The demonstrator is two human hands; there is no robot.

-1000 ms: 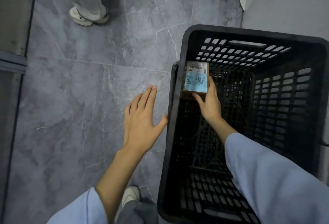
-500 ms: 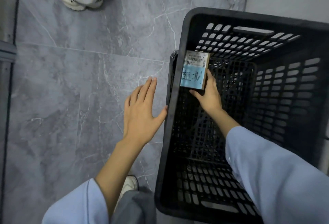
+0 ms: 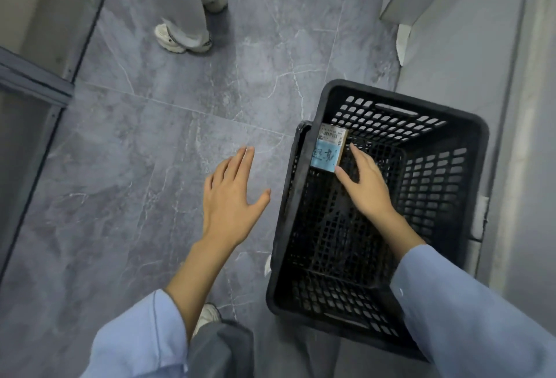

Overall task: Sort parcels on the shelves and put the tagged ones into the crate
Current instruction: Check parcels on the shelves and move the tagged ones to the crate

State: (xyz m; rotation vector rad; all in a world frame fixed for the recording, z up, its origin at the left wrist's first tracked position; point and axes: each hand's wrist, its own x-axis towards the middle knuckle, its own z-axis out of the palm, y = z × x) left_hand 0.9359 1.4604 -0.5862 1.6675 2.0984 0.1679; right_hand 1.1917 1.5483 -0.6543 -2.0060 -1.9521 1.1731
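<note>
A black plastic crate [image 3: 469, 125] with slotted walls stands on the floor at the right. Inside it, against the left wall, is a small brown parcel [image 3: 328, 152] with a barcode label and a blue handwritten tag. My right hand [image 3: 365, 185] reaches into the crate and grips the parcel's right edge, thumb at its lower corner and fingers along its side. My left hand [image 3: 230, 197] hovers flat over the floor left of the crate, fingers spread and holding nothing.
The floor is grey marbled tile [image 3: 150, 152]. Another person's legs and white shoes [image 3: 183, 37] stand at the top. A metal shelf frame [image 3: 33, 83] runs along the left. A grey wall [image 3: 451, 62] lies right of the crate. My own shoe [image 3: 207, 316] is below.
The view has pulled back, so the crate looks smaller and lower right. My right hand has kept the parcel against the crate's left wall. My left hand stays spread beside the crate.
</note>
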